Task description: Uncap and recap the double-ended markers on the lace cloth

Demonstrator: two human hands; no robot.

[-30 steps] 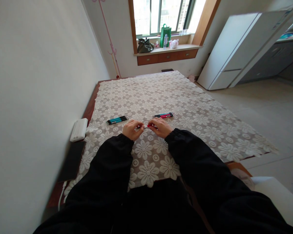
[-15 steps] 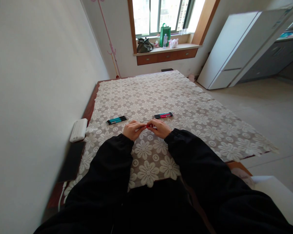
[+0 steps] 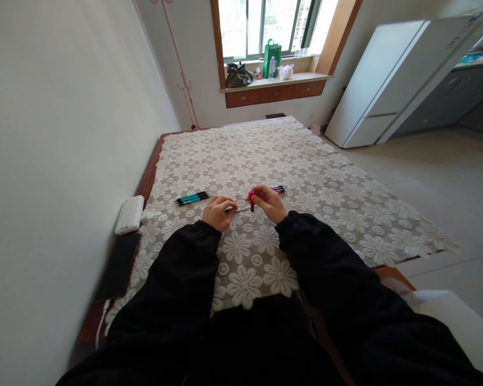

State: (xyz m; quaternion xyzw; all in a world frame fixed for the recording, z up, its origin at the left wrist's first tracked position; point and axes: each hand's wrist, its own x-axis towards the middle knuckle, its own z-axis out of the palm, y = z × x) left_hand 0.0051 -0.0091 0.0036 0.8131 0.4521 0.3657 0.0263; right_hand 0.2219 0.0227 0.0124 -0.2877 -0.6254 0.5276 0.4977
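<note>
Over the near middle of the table, my left hand (image 3: 218,213) pinches a thin pen refill (image 3: 242,209) with a dark end at the fingers. Its pale length points right toward my right hand (image 3: 268,202). That hand is closed on a red pen barrel (image 3: 251,198), which stands roughly upright with a black lower end. The refill's right end comes close to the barrel; whether they touch I cannot tell. Left of my left hand lie several teal-and-black pens (image 3: 191,198). Behind my right hand is another group of pens (image 3: 279,188), teal and pink-red, partly hidden by the hand.
A floral lace tablecloth (image 3: 241,155) covers the table. A white power bank (image 3: 129,214) and a dark flat object (image 3: 118,266) lie along the left edge by the wall. Beyond the table are a windowsill with a green bag (image 3: 272,59) and a white fridge (image 3: 380,80).
My hands have drawn apart. The red part has turned upright in my right hand, and the thin refill now shows between the hands.
</note>
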